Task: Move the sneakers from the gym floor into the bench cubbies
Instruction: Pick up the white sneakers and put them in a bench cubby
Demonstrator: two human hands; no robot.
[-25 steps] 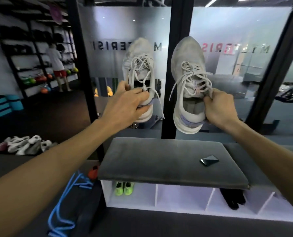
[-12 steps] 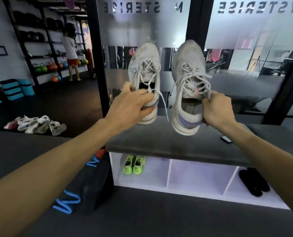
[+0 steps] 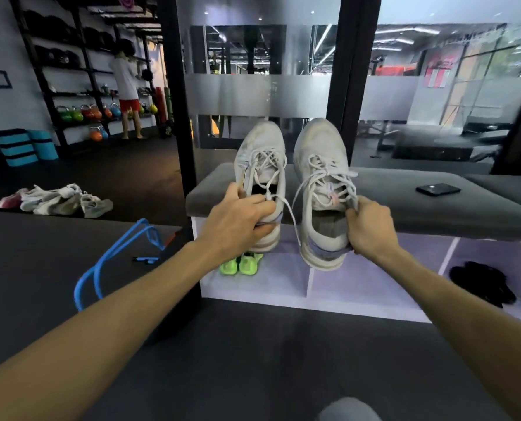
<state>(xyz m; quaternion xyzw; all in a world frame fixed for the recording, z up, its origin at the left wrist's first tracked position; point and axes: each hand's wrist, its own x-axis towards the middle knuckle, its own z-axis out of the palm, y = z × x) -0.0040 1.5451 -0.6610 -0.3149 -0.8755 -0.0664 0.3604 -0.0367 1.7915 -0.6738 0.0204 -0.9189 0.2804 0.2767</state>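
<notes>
I hold a pair of worn white sneakers in the air in front of the bench. My left hand (image 3: 241, 220) grips the left sneaker (image 3: 260, 153) at its collar. My right hand (image 3: 367, 227) pinches the collar of the right sneaker (image 3: 320, 159), whose heel hangs over the middle cubby (image 3: 371, 284). The white bench (image 3: 283, 300) has a grey cushion (image 3: 405, 208) on top. The left cubby holds neon green shoes (image 3: 241, 264), and the right cubby holds black shoes (image 3: 481, 284). More sneakers (image 3: 55, 200) lie in a pile on the floor at the left.
A black phone (image 3: 438, 189) lies on the cushion at the right. A black post (image 3: 177, 117) stands just left of the bench. A blue jump rope (image 3: 113, 253) lies on the dark floor. A person (image 3: 127, 89) stands at the far shelves with kettlebells.
Both sneakers have come down, from in front of the frosted glass to the level of the cushion and cubby openings. The bench now sits closer and lower in view.
</notes>
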